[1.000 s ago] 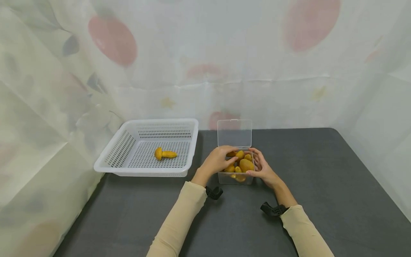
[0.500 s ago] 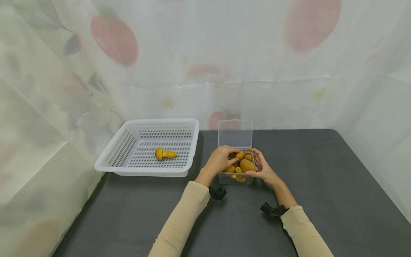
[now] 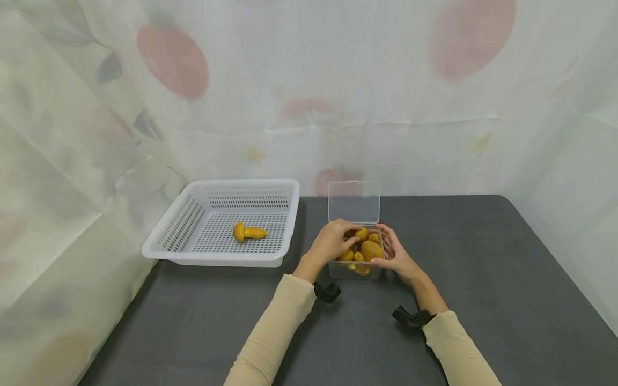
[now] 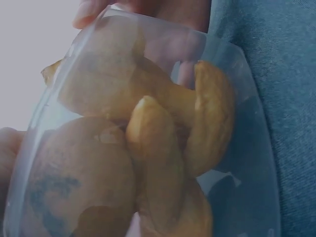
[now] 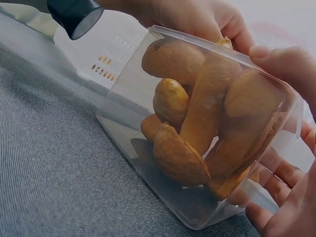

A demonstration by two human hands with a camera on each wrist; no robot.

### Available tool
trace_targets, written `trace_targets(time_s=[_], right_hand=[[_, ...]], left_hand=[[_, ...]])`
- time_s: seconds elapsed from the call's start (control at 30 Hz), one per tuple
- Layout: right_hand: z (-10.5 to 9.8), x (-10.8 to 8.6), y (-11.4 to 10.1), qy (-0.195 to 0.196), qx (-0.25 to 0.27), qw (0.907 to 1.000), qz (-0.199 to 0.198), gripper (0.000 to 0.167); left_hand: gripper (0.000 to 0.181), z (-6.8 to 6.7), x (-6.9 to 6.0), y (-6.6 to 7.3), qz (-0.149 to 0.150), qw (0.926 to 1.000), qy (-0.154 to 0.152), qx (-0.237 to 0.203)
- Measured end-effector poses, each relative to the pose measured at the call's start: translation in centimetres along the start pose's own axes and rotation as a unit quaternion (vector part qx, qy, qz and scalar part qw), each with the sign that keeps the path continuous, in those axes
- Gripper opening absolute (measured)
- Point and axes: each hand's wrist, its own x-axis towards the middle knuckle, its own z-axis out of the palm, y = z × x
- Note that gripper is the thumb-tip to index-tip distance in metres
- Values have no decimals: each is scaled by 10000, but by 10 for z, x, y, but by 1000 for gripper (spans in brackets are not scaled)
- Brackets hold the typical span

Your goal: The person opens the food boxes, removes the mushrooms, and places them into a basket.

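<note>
A small clear plastic box (image 3: 340, 271) full of yellow-brown mushrooms (image 3: 372, 250) stands on the dark table, its lid (image 3: 354, 202) raised at the back. Over the box's left part, my left hand (image 3: 330, 244) reaches in with thumb and fingers round a mushroom (image 3: 350, 234), largely hidden by the hand. My right hand (image 3: 399, 261) grips the box's right side, thumb at the front rim. In the right wrist view, the right thumb (image 5: 286, 61) lies on the rim and the left hand (image 5: 190, 19) is behind it. Several mushrooms (image 4: 158, 158) show through the wall in the left wrist view.
A white perforated basket (image 3: 227, 260) stands left of the box, with one mushroom (image 3: 251, 232) lying in it. Patterned curtains (image 3: 386, 107) hang behind and beside the dark table (image 3: 463, 257). A black band (image 3: 412, 316) is on each wrist.
My left hand has shifted very slightly to the right over the box. The right hand keeps its grip, and the box and basket stay where they were.
</note>
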Motion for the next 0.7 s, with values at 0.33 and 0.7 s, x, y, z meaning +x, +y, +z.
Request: trace_targets(time_s=[0.33,0.7], right_hand=[[1,-1,-1,22,66,9999,-87,89],[0,1,1,0,-38,10000,-24,89]], left_hand=[[35,-2,4,4,-112,9994,-208,250],[36,-5,-1,2,121,9991,362,-180]])
